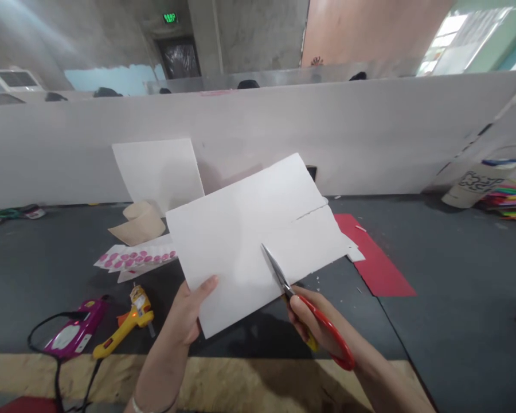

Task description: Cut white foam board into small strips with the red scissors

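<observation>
Flat white rectangular sheet (249, 229), matte and stiff, with a slit in its right edge: centre frame, above the dark grey mat (456, 298).
Left hand (189, 315): pinches the sheet's lower-left edge, thumb on top.
Right hand (313, 327): grasps red-looped steel scissors (289, 289), whose slim blades lie on the sheet.
Lower left: yellow plastic glue gun (122, 330).

A craft workshop in a bare concrete hall: scissors (279, 275), white card (241, 241), a glue gun (124, 324), sticker sheets (135, 258) and stacked coloured paper (509, 201) at a dark worktable (456, 298) fenced by white partition boards (370, 132); beyond, a green exit sign (170, 18).
</observation>
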A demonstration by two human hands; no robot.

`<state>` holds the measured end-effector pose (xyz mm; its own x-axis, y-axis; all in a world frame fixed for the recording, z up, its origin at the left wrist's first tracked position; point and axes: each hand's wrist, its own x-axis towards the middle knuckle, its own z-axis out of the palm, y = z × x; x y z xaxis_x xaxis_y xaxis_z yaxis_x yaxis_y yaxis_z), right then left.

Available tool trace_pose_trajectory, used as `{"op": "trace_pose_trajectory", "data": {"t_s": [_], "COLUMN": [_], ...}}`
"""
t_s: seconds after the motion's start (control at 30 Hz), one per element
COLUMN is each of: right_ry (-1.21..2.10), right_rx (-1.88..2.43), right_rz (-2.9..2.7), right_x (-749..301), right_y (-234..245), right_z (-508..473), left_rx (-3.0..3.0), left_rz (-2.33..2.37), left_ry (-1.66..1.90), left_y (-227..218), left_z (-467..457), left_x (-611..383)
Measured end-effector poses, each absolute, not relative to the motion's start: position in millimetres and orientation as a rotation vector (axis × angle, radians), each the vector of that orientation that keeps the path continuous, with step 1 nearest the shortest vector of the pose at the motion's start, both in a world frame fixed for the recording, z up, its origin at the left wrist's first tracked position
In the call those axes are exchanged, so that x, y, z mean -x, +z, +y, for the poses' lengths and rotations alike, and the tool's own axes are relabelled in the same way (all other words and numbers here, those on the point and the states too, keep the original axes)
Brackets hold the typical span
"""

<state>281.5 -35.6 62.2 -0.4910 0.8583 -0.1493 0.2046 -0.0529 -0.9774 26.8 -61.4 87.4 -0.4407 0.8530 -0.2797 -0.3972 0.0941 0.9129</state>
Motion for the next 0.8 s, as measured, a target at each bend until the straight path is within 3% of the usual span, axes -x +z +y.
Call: {"op": "trace_pose_trajectory", "data": {"t_s": [0.27,0.8], "right_ry": [1.661,1.616], "right_rx": [0.997,1.036], "right_rz": [-1.62,-1.696], "right_x": [-267,-279], "right_y": [43,56], "right_z": [-37,-28], "left_rx": [-0.513,-0.511], "left_rz": [1.31,1.357], "left_ry": [1.543,1.515], "left_y": [93,103], "left_z": [-60,-52], "left_x": [-21,-23]}}
